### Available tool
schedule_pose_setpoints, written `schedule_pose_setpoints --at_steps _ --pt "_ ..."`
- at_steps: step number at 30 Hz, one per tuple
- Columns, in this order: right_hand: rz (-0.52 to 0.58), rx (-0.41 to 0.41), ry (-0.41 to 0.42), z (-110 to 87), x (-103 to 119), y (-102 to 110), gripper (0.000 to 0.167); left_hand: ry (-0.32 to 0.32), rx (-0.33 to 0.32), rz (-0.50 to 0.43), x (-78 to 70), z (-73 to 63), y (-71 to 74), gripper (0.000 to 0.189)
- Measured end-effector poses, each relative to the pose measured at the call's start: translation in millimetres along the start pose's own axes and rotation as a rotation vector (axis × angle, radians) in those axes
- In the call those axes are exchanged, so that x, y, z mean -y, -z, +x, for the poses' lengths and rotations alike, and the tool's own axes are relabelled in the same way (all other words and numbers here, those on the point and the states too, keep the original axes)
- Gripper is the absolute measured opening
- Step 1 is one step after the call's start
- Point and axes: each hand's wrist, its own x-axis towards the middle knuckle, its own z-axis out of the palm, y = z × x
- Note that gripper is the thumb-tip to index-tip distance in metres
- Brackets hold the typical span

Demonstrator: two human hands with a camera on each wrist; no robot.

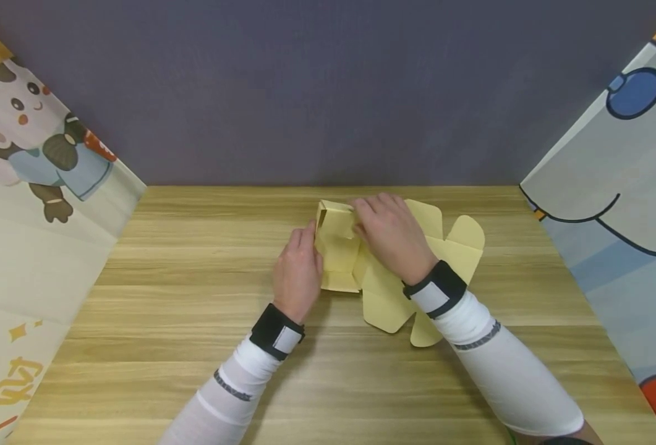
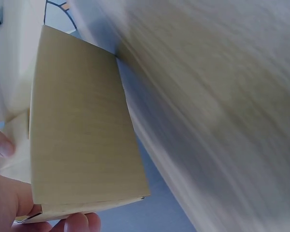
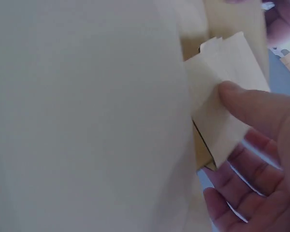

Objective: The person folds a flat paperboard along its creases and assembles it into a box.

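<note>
A partly folded pale yellow cardboard box (image 1: 340, 253) sits over the table with its tray part walled up and its lid part (image 1: 386, 287) spread flat to the right. My left hand (image 1: 298, 266) grips the tray's left wall, fingers around the edge. In the left wrist view that outer wall (image 2: 82, 121) faces the camera, fingertips (image 2: 77, 223) curled at its lower corner. My right hand (image 1: 391, 232) reaches across the lid and pinches the far end wall. Seen from the right wrist, the thumb (image 3: 246, 99) presses a folded flap (image 3: 227, 82), with the other fingers behind it.
Rounded flaps (image 1: 465, 232) stick out from the lid's right end. The wood-grain table (image 1: 194, 296) ends at a dark grey back panel (image 1: 328, 93). Cartoon-printed side panels (image 1: 49, 161) stand at left and right.
</note>
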Motion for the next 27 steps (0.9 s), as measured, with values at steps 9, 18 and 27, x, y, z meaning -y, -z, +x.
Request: schedule_pose_setpoints --at_steps 9,18,27 --pt "-0.040 -0.008 -0.031 3.8 -6 -6 0.026 -0.022 -0.004 0.032 -5.7 -1.3 0.9 0.053" --pt "-0.080 -0.062 0.024 7.1 -8 -5 0.013 -0.030 -0.004 0.048 -8.7 -0.4 3.6 0.054" --pt "-0.172 -0.089 0.066 8.9 -10 -10 0.008 -0.032 0.014 0.029 -14.5 -1.7 5.5 0.054"
